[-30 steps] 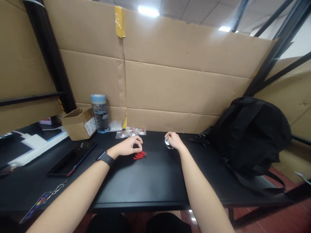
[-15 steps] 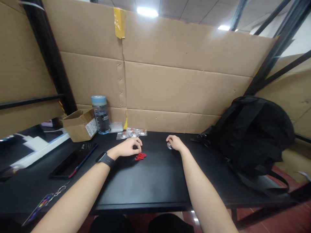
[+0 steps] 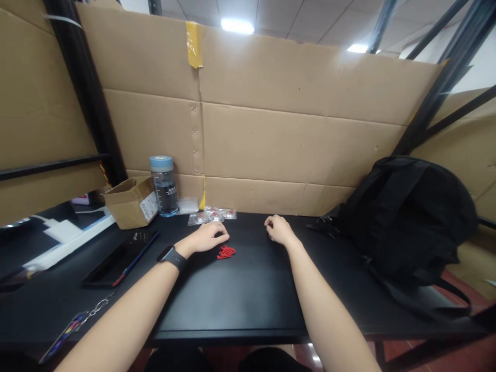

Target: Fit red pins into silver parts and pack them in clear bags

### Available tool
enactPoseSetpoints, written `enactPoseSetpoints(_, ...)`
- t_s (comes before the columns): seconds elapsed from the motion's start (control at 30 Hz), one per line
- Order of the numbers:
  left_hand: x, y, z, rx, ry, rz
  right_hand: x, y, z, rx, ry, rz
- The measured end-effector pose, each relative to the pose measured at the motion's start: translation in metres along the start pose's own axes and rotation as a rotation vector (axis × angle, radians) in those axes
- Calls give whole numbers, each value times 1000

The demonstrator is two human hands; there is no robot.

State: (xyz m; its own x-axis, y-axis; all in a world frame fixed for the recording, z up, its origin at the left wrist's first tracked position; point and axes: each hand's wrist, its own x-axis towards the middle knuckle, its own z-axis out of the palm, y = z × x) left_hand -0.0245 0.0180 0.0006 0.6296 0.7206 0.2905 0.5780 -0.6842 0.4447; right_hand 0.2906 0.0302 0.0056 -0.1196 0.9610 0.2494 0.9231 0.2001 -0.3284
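Observation:
My left hand point(image 3: 209, 236), with a dark watch point(image 3: 171, 256) on its wrist, hovers with loosely bent fingers just behind a small bunched red cord point(image 3: 226, 252). I see nothing held in it. The cord lies on the black table point(image 3: 232, 294), apart from the fingertips. To the right, my right hand point(image 3: 279, 230) is low over the table with curled fingers. What those fingers close on, if anything, is hidden. Behind my left hand lie several small clear packets point(image 3: 212, 215) with red and silver bits in them.
A water bottle point(image 3: 165, 188), a cardboard box point(image 3: 132, 206) and a dark phone-like slab point(image 3: 120, 258) are on the left, with a keychain point(image 3: 67, 330) and a white power strip point(image 3: 73, 243). A black backpack point(image 3: 414, 222) fills the right side. Cardboard point(image 3: 271, 144) walls the back.
The small round silver thing under my right fingers no longer shows. My left fingertips have risen slightly away from the red cord. The view has shifted a little.

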Motion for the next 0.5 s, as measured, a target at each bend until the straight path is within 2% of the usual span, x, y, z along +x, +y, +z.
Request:
enactPoseSetpoints(0.1, 0, -1, 7, 61, 19, -56, -3, -29, 14, -3, -8, -131)
enactPoseSetpoints(0.23, 1, -2, 12, 65, 1, -47, -1, -69, 45, -3, -113, -304)
enactPoseSetpoints(0.37, 2, -5, 12, 40, 8, -42, 8, -85, 61, -48, -215, -273)
enactPoseSetpoints(0.5, 3, -7, 13, 48, 3, -43, 10, -84, 60, -83, -201, -234)
